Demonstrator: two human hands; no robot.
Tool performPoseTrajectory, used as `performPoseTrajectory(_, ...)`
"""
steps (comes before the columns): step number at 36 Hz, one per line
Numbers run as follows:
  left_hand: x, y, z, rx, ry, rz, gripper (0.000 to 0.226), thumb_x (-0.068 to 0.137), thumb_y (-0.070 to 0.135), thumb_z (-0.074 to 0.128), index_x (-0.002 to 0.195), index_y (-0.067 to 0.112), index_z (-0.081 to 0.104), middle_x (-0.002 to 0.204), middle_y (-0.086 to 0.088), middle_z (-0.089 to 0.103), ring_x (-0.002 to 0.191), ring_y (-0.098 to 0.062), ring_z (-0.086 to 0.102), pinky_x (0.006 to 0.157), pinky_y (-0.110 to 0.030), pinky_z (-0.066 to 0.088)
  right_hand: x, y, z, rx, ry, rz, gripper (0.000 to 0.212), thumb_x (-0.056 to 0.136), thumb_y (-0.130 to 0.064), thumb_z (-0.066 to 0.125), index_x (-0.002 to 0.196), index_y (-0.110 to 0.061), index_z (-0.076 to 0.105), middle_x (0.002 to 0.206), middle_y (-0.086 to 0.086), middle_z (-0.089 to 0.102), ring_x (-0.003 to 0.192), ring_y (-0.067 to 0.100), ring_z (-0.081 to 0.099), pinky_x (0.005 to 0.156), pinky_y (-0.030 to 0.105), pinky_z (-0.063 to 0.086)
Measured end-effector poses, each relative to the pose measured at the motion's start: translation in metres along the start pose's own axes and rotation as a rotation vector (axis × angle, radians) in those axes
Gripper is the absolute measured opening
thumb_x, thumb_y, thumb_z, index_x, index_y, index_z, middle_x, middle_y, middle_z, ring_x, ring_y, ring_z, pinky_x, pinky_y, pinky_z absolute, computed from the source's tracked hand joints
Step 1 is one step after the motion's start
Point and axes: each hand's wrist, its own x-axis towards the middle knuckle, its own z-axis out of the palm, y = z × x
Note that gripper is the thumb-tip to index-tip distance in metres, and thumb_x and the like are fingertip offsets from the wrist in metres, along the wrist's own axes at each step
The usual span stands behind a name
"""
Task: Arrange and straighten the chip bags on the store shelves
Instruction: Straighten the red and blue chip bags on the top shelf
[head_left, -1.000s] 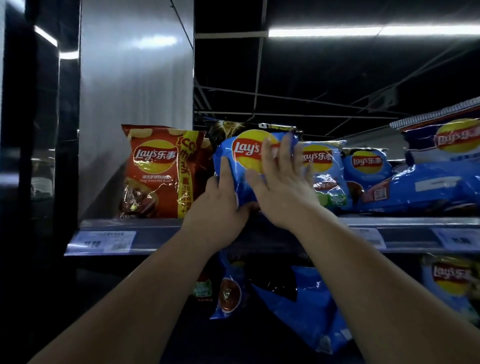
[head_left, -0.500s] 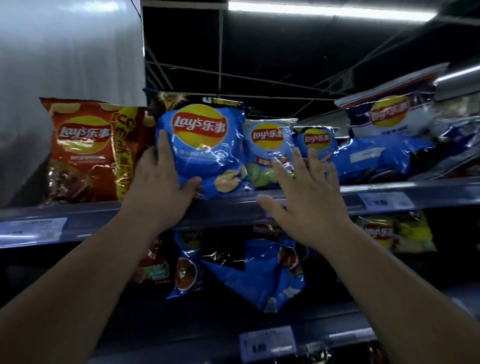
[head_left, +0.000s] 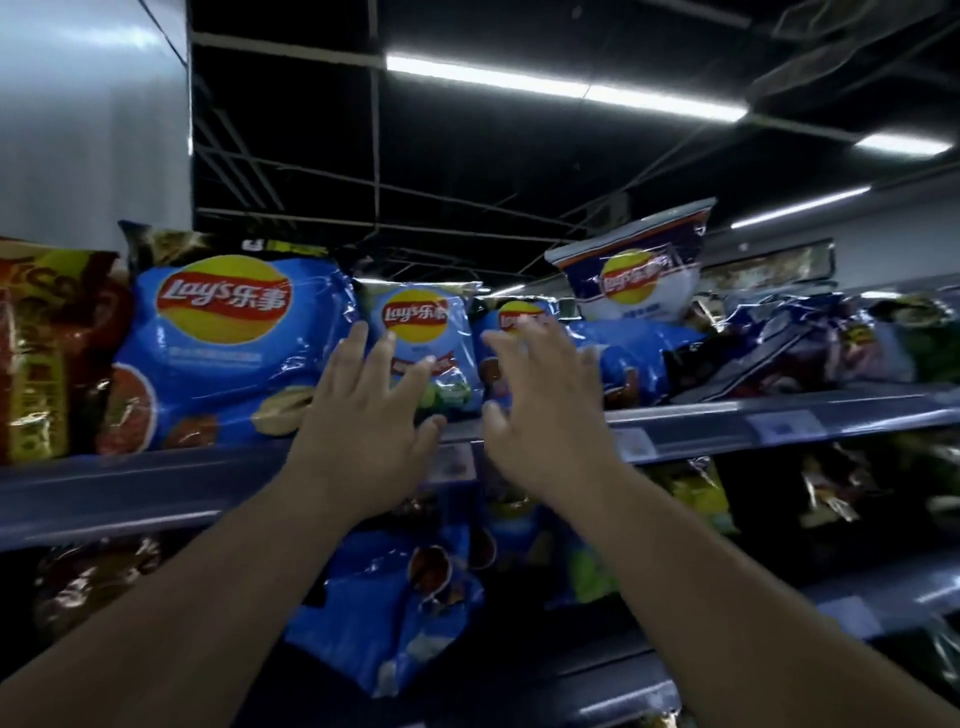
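Both arms reach up. The left hand (head_left: 363, 410) and right hand (head_left: 540, 400) are wide, fingers spread, before small glossy blue chip bags (head_left: 421, 348) standing on the upper shelf (head_left: 727, 415); touching is unclear.

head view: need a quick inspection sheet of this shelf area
surface: top shelf, grey front rail with price tags
job's things: big blue chip bag upright; small blue bag beside it, upright; white bag tilted atop a flat blue bag; red bag at far left
clutter: slumped blue bags on the lower shelf
hands: left hand and right hand both open, fingers spread before the small bags; contact cannot be told
cables: thin lines cross the ceiling, cable or bar unclear
surroundings: strip light overhead, grey wall panel at left
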Motion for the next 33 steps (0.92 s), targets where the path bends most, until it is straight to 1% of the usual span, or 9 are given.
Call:
performPoseTrajectory(3, -0.003, -0.001, 0.003, 0.037, -0.101, -0.033, 0.069, 0.096, 0.067, 0.021, 0.156, 0.032, 0.021, 0.165, -0.011, 0.015, 0.152, -0.034, -0.002, 0.122, -0.048, 0.008, 0.018, 0.039, -0.021, -0.109, 0.025, 0.187, 0.079, 0.092, -0.040, 0.062, 0.156, -0.036, 0.014, 0.168, 0.008, 0.001, 0.154, 0.039, -0.007, 0.121, 0.065, -0.001)
performPoseTrajectory(6, -0.008, 0.000, -0.004, 0.026, -0.119, -0.058, 0.076, 0.091, 0.073, 0.019, 0.155, 0.033, 0.021, 0.162, -0.009, 0.025, 0.152, -0.033, 0.010, 0.120, -0.047, 0.017, 0.035, 0.073, -0.024, -0.100, -0.144, 0.360, 0.096, 0.090, -0.043, 0.070, 0.158, -0.038, 0.003, 0.168, 0.013, -0.009, 0.152, 0.048, -0.007, 0.119, 0.068, 0.013)
performPoseTrajectory(8, -0.010, 0.001, -0.006, 0.024, -0.155, -0.081, 0.074, 0.094, 0.069, 0.026, 0.157, 0.032, 0.016, 0.163, -0.008, 0.023, 0.152, -0.031, 0.011, 0.120, -0.044, 0.018, 0.039, 0.085, -0.016, -0.002, -0.236, 0.377, 0.096, 0.087, -0.040, 0.076, 0.159, -0.035, 0.013, 0.167, 0.014, 0.014, 0.149, 0.045, 0.021, 0.112, 0.060, 0.037)
performPoseTrajectory(10, -0.009, 0.002, -0.010, 0.010, -0.171, -0.095, 0.074, 0.095, 0.067, 0.030, 0.157, 0.032, 0.012, 0.164, -0.006, 0.020, 0.152, -0.028, 0.011, 0.120, -0.042, 0.019, 0.036, 0.090, -0.007, 0.059, -0.185, 0.343, 0.077, 0.086, -0.032, 0.076, 0.152, -0.029, 0.036, 0.144, 0.010, 0.054, 0.125, 0.034, 0.054, 0.090, 0.043, 0.052)
performPoseTrajectory(12, -0.010, 0.002, -0.012, -0.020, -0.170, -0.101, 0.075, 0.095, 0.066, 0.033, 0.158, 0.031, 0.010, 0.165, -0.006, 0.019, 0.152, -0.027, 0.011, 0.120, -0.042, 0.019, 0.031, 0.092, -0.002, 0.030, -0.061, 0.326, 0.056, 0.090, -0.024, 0.070, 0.141, -0.026, 0.049, 0.123, 0.007, 0.067, 0.108, 0.030, 0.063, 0.074, 0.035, 0.049)
performPoseTrajectory(18, -0.010, 0.005, -0.013, -0.055, -0.147, -0.109, 0.081, 0.094, 0.066, 0.038, 0.158, 0.029, 0.005, 0.165, -0.007, 0.017, 0.152, -0.025, 0.013, 0.120, -0.041, 0.020, 0.024, 0.077, -0.013, -0.031, 0.209, 0.221, 0.016, 0.095, -0.021, 0.061, 0.109, -0.021, 0.054, 0.095, -0.003, 0.055, 0.094, 0.029, 0.060, 0.066, 0.034, 0.036)
performPoseTrajectory(21, -0.011, 0.003, -0.011, -0.104, -0.110, -0.111, 0.088, 0.091, 0.066, 0.046, 0.158, 0.028, 0.003, 0.165, -0.007, 0.018, 0.152, -0.024, 0.015, 0.120, -0.040, 0.021, 0.027, 0.060, -0.022, 0.022, 0.362, 0.115, 0.025, 0.089, -0.018, 0.064, 0.083, -0.022, 0.040, 0.072, -0.011, 0.036, 0.076, 0.023, 0.044, 0.057, 0.033, 0.025)
performPoseTrajectory(27, -0.012, -0.001, -0.013, -0.271, -0.025, -0.202, 0.116, 0.081, 0.064, 0.065, 0.155, 0.031, -0.018, 0.166, 0.000, 0.002, 0.149, -0.027, 0.022, 0.114, -0.045, 0.033, 0.031, 0.020, -0.021, 0.182, 0.497, -0.113, 0.033, 0.085, -0.019, 0.067, 0.080, -0.025, 0.035, 0.069, -0.013, 0.033, 0.071, 0.017, 0.039, 0.059, 0.031, 0.023)
performPoseTrajectory(33, 0.005, -0.016, -0.018, -0.888, 0.201, -0.448, 0.135, 0.070, 0.027, 0.090, 0.156, 0.035, -0.014, 0.166, 0.006, 0.007, 0.144, -0.015, 0.031, 0.117, -0.046, 0.034, 0.054, 0.020, -0.021, 0.798, 0.522, 0.117, 0.019, 0.088, -0.032, 0.072, 0.084, -0.023, 0.056, 0.080, -0.008, 0.059, 0.077, 0.016, 0.060, 0.069, 0.036, 0.048)
